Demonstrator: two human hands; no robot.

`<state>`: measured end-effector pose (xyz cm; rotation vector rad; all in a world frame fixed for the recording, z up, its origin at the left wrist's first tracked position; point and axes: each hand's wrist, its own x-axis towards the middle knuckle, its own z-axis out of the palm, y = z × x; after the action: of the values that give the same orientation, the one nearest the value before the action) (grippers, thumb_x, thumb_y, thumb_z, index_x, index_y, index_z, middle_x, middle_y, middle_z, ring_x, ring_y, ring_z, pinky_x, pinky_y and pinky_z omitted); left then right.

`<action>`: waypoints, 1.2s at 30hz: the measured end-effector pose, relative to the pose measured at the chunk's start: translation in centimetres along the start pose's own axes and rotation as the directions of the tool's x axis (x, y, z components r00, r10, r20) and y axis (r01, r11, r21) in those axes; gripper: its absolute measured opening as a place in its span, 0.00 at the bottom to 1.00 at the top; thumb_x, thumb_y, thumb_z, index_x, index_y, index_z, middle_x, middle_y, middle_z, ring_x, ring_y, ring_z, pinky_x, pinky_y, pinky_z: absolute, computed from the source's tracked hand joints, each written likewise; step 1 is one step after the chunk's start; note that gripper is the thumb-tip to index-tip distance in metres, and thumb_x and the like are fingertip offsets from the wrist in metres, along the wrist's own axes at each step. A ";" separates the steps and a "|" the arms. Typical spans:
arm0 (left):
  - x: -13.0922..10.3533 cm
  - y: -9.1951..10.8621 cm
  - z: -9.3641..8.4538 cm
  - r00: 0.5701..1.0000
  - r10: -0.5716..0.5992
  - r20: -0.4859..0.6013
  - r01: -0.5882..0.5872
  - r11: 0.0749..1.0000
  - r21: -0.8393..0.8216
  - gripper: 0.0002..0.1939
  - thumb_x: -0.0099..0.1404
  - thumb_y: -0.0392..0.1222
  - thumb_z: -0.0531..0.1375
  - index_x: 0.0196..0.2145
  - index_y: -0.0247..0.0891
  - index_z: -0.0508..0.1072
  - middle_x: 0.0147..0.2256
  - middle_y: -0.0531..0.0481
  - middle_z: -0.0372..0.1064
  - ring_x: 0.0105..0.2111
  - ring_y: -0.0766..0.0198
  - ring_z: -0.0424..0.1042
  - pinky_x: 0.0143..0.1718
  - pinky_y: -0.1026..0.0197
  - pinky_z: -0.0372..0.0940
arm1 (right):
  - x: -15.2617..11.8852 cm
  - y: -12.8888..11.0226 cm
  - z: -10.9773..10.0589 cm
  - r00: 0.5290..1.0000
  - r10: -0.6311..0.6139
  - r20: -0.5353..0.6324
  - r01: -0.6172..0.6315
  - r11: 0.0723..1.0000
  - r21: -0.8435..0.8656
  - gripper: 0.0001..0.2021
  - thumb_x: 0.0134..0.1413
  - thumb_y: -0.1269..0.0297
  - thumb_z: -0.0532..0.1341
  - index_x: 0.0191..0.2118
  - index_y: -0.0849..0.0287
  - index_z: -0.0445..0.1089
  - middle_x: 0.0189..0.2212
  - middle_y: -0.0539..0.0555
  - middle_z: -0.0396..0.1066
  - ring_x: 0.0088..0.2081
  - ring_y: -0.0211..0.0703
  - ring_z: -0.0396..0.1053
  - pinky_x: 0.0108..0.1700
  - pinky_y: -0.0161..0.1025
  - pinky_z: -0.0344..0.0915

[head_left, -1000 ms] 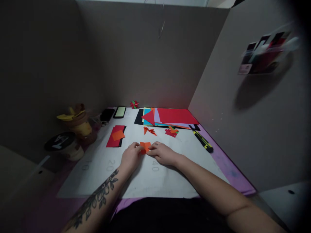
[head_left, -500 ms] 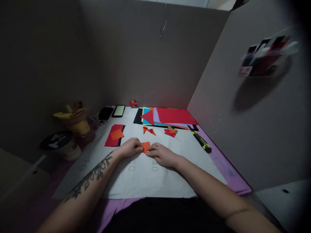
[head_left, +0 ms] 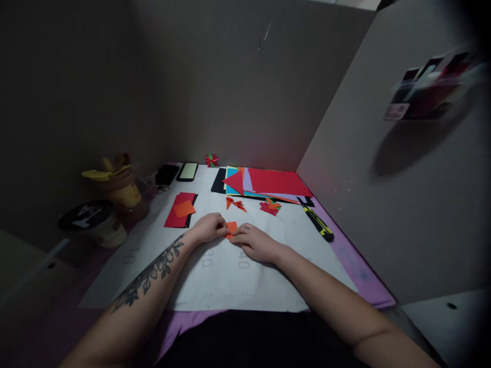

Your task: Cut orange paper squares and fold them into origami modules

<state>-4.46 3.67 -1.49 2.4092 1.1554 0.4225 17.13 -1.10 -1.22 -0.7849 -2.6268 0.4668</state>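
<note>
A small orange piece of paper (head_left: 231, 227) lies on the white sheet in front of me, between both hands. My left hand (head_left: 210, 227) is closed, its fingertips pinching the paper's left edge. From the other side my right hand (head_left: 255, 242) presses its fingertips together on the paper's lower right part. The fingers cover much of the lower edge, so any crease there is hidden. Just beyond the hands are folded orange pieces (head_left: 236, 204) and a pile of red, orange and green paper pieces (head_left: 271, 206).
An orange square (head_left: 184, 208) rests on red paper (head_left: 172, 217) at left. Behind lie coloured sheets (head_left: 278, 181), a red-green paper star (head_left: 211, 160) and a phone (head_left: 187, 171). A yellow-black utility knife (head_left: 318, 224) lies right; a lidded tub (head_left: 111, 232) stands left.
My left hand has shifted slightly right, over more of the orange paper's left side. My right hand stays nearly in place. The camera view has tilted a little.
</note>
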 end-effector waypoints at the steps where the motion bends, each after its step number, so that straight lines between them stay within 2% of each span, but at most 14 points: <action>1: 0.0 0.1 0.1 1.000 -0.005 -0.008 0.005 1.000 0.004 0.12 0.58 0.48 0.56 0.28 0.37 0.74 0.31 0.48 0.68 0.30 0.64 0.66 0.30 0.65 0.58 | 0.0 -0.1 -0.1 1.000 0.009 0.002 -0.009 1.000 0.003 0.18 0.49 0.81 0.52 0.43 0.58 0.70 0.41 0.55 0.69 0.43 0.43 0.62 0.50 0.43 0.59; 4: 0.1 0.3 0.2 0.999 -0.025 -0.025 0.026 1.000 0.018 0.12 0.58 0.47 0.56 0.27 0.36 0.74 0.32 0.48 0.68 0.30 0.64 0.66 0.31 0.65 0.59 | 0.1 -0.1 0.0 1.000 0.031 0.001 -0.031 0.999 0.008 0.19 0.50 0.79 0.53 0.47 0.59 0.67 0.38 0.55 0.70 0.41 0.43 0.63 0.49 0.44 0.59; 8: -0.1 0.5 -0.1 0.999 -0.030 -0.018 0.031 1.000 0.003 0.12 0.58 0.47 0.55 0.28 0.36 0.74 0.33 0.47 0.68 0.31 0.63 0.66 0.32 0.64 0.59 | 0.0 0.1 0.3 1.000 0.023 -0.006 -0.024 1.000 -0.008 0.21 0.51 0.78 0.53 0.50 0.57 0.67 0.42 0.57 0.69 0.44 0.45 0.62 0.50 0.45 0.59; 15: -0.8 0.2 -0.7 0.998 0.066 0.011 -0.065 0.994 -0.084 0.11 0.59 0.43 0.55 0.29 0.36 0.73 0.35 0.46 0.67 0.35 0.63 0.66 0.39 0.63 0.62 | -0.1 0.1 0.2 1.000 0.020 -0.015 -0.020 1.000 -0.010 0.21 0.50 0.78 0.53 0.49 0.56 0.69 0.43 0.56 0.70 0.44 0.45 0.61 0.50 0.44 0.59; 24: -0.2 1.2 -0.4 0.999 -0.051 0.005 0.050 0.997 0.050 0.10 0.56 0.40 0.54 0.26 0.35 0.74 0.33 0.47 0.66 0.31 0.64 0.66 0.35 0.64 0.61 | 0.0 0.2 0.4 1.000 0.012 -0.025 -0.012 1.000 -0.013 0.19 0.50 0.78 0.54 0.47 0.58 0.70 0.42 0.56 0.70 0.43 0.44 0.61 0.50 0.44 0.59; 36: -0.1 1.5 -0.2 0.994 -0.109 -0.015 0.110 0.991 0.070 0.09 0.54 0.40 0.55 0.26 0.36 0.74 0.33 0.46 0.67 0.32 0.62 0.67 0.36 0.62 0.62 | 0.0 0.5 0.4 0.999 0.000 -0.041 0.001 1.000 0.028 0.16 0.52 0.78 0.53 0.43 0.58 0.71 0.41 0.56 0.70 0.44 0.43 0.64 0.51 0.44 0.61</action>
<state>-3.64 2.76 -0.61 2.3918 1.3211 0.3664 17.23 -0.82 -1.77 -0.7765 -2.5771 0.4810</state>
